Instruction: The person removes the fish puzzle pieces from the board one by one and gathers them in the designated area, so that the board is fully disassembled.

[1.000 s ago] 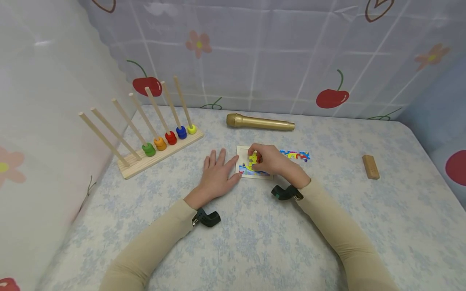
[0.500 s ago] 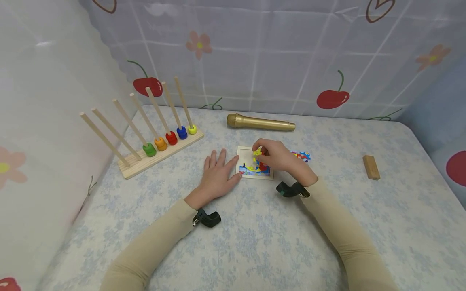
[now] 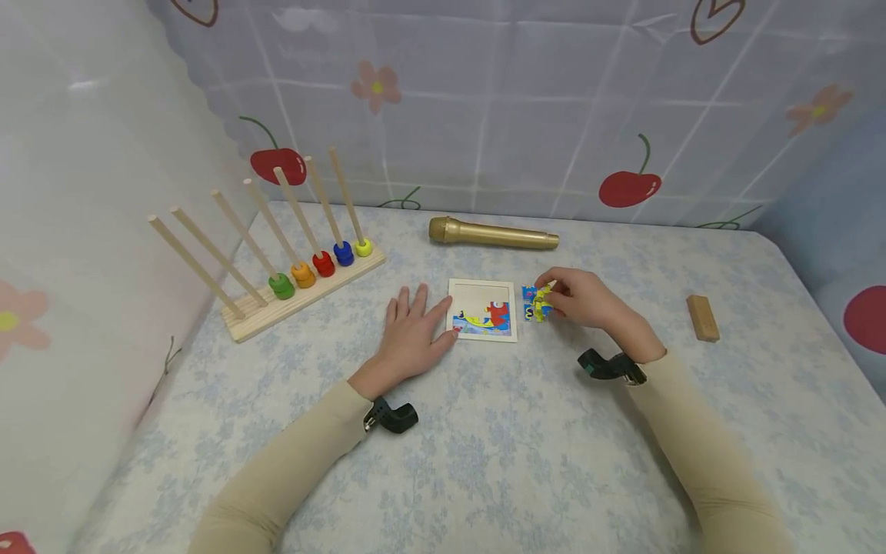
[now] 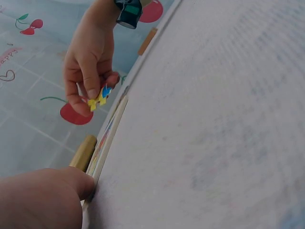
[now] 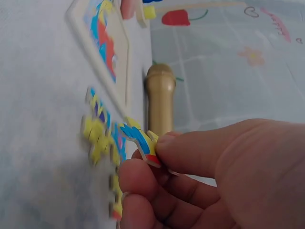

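My right hand pinches a yellow, blue and red jigsaw piece between thumb and fingers, close over the loose jigsaw pieces on the table. To their left lies a square wooden puzzle tray. Fitted pieces, blue along the bottom with a red one at the right, fill its lower part, while bare wood shows above. My left hand lies palm down with fingers spread. Its thumb and index fingertips are right at the tray's left rim. Part of the loose pieces is hidden behind my right hand.
A gold microphone lies behind the tray. At the back left stands a wooden peg rack with several tall rods and coloured rings. A small wooden block lies far to the right on the patterned tablecloth.
My right hand has moved right with a yellow piece, from over the tray to the loose pieces. The red fitted piece now shows uncovered. My left hand has stayed put.
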A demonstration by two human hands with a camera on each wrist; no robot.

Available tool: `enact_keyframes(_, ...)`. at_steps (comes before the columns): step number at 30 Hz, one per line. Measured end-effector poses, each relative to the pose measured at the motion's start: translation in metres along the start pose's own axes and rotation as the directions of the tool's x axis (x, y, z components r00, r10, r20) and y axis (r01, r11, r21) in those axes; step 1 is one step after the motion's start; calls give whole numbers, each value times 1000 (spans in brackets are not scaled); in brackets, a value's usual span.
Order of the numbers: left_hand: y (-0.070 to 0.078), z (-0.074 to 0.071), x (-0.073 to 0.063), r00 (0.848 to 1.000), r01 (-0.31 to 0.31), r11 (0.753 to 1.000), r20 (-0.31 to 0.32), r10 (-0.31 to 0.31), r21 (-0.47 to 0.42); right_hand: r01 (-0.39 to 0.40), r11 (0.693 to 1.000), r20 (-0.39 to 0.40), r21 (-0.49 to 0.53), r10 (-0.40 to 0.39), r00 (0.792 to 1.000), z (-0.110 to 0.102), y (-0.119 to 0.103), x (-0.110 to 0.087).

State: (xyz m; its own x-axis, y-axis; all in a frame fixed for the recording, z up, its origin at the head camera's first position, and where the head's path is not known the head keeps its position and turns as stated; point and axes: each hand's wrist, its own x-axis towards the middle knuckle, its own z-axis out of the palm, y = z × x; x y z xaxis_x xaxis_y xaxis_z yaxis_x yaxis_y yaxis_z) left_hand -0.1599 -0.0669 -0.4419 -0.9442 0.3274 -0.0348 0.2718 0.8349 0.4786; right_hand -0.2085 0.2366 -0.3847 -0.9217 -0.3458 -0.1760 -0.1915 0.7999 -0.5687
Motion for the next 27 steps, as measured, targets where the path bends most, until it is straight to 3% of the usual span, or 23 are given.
enact_keyframes(11,-1,1,0,1000,-2,1000,-7,2,3,-102,992,10,74,101,995,-3,29,-13)
enact_keyframes(19,-1,1,0,1000,-8,1000,3,8,-8,-116,987,-11,112,117,993,2,30,-15)
enact_keyframes(27,0,-1,-1,1000,-8,1000,1,8,-14,-120,992,-48,48,122,991,6,28,-14)
